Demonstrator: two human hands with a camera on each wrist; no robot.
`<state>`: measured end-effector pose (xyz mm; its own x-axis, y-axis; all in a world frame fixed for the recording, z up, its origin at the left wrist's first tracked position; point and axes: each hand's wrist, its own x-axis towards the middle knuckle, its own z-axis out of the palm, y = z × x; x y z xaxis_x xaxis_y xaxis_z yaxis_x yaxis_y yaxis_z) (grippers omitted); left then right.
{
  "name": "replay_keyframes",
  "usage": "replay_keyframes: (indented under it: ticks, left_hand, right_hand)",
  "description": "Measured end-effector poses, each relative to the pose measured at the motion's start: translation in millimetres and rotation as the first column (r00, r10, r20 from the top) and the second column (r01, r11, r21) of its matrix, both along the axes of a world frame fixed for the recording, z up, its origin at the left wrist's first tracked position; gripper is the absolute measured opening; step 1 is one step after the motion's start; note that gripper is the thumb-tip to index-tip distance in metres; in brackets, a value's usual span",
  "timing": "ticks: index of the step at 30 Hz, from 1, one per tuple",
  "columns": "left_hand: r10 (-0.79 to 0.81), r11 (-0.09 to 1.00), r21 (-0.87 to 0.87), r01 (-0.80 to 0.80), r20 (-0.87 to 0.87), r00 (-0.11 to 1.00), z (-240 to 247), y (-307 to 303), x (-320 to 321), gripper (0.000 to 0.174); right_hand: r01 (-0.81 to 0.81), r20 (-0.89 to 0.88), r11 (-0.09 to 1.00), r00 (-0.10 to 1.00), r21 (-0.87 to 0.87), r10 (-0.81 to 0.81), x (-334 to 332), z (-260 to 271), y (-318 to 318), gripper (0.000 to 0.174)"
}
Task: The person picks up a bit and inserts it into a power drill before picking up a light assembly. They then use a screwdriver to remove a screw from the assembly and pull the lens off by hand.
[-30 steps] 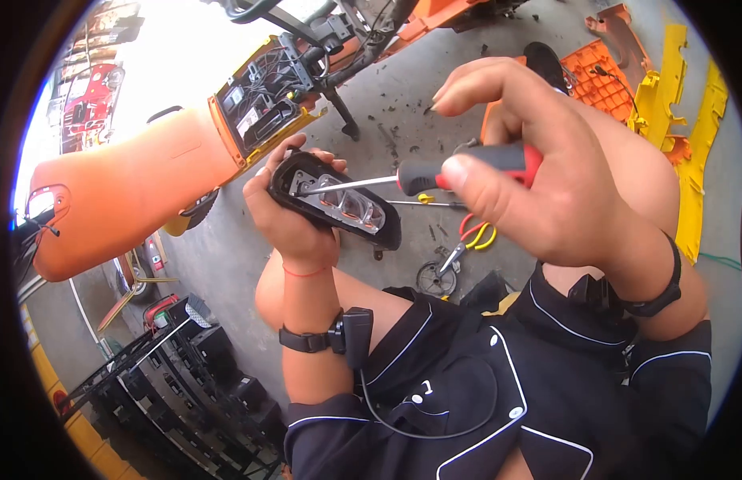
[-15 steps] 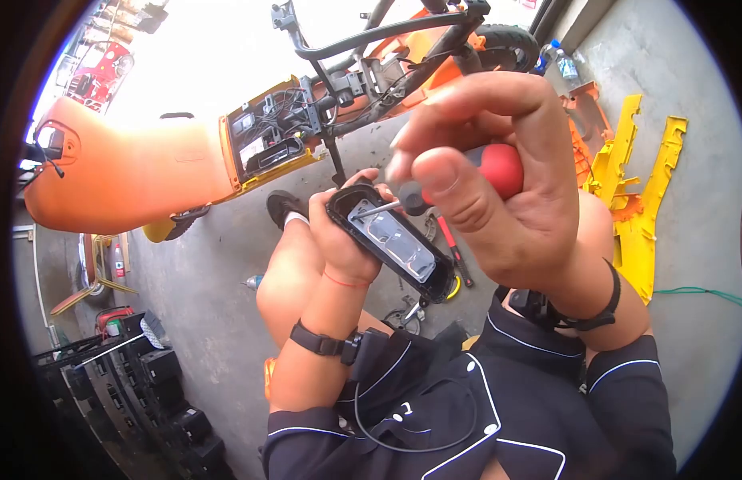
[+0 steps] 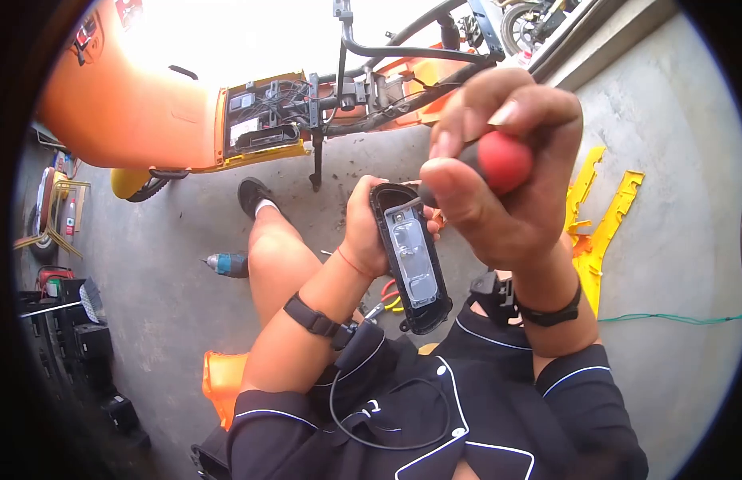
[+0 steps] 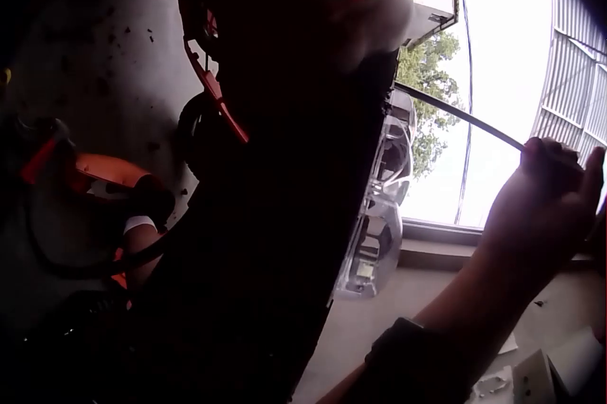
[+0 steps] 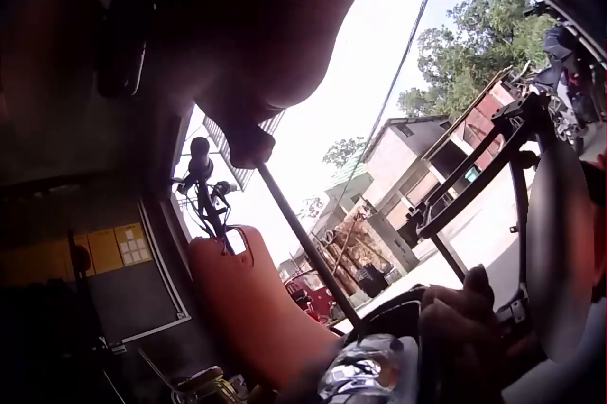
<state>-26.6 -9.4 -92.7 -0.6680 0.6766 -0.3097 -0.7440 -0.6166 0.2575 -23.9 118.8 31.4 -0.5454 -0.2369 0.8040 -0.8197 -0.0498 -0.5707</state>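
Note:
My left hand (image 3: 363,232) grips a black lamp housing (image 3: 411,256) with a clear lens, held upright in front of my chest. My right hand (image 3: 499,184) grips a screwdriver by its red and black handle (image 3: 499,160). Its metal shaft (image 5: 303,243) runs down into the top end of the housing, where the tip is hidden. In the left wrist view the clear lens (image 4: 375,224) shows beside the dark housing, and the right hand (image 4: 541,205) holds the shaft (image 4: 455,115) above it.
A stripped orange scooter (image 3: 267,120) stands ahead on the concrete floor. Yellow panels (image 3: 603,216) lie to the right, a cordless drill (image 3: 227,264) to the left, red-handled pliers (image 3: 391,296) under the housing. An orange panel (image 3: 223,384) lies by my left elbow. Black crates (image 3: 83,344) sit far left.
My head has tilted up, so the whole scene shifted. The left hand turned the housing from slanted to nearly upright. The right hand swung the screwdriver so its handle end points toward the camera.

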Motion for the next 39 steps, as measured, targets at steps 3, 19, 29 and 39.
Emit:
replay_keyframes:
  ticks: [3, 19, 29, 39]
  left_hand:
    - [-0.014, 0.999, 0.05, 0.017, -0.057, 0.998, -2.5, -4.3, -2.7, 0.055]
    - [-0.135, 0.989, -0.042, 0.138, 0.085, 0.987, -9.0, 6.3, 7.7, 0.059]
    - [0.022, 0.99, -0.139, -0.017, 0.032, 0.999, -9.9, 26.8, 7.0, 0.055]
    - [-0.224, 0.949, -0.187, 0.254, 0.165, 0.96, -7.8, 25.3, 11.5, 0.056]
  right_hand:
    - [0.261, -0.168, 0.965, 0.951, -0.012, -0.259, 4.0, -10.1, 4.4, 0.051]
    - [-0.043, 0.06, 0.998, 0.997, 0.053, 0.039, 13.7, -19.2, 21.6, 0.05]
    - [0.179, 0.263, 0.957, 0.958, -0.23, -0.116, 18.2, -10.9, 3.0, 0.032]
    - [-0.023, 0.315, 0.972, 0.944, -0.233, 0.097, 6.6, -18.8, 25.3, 0.031]
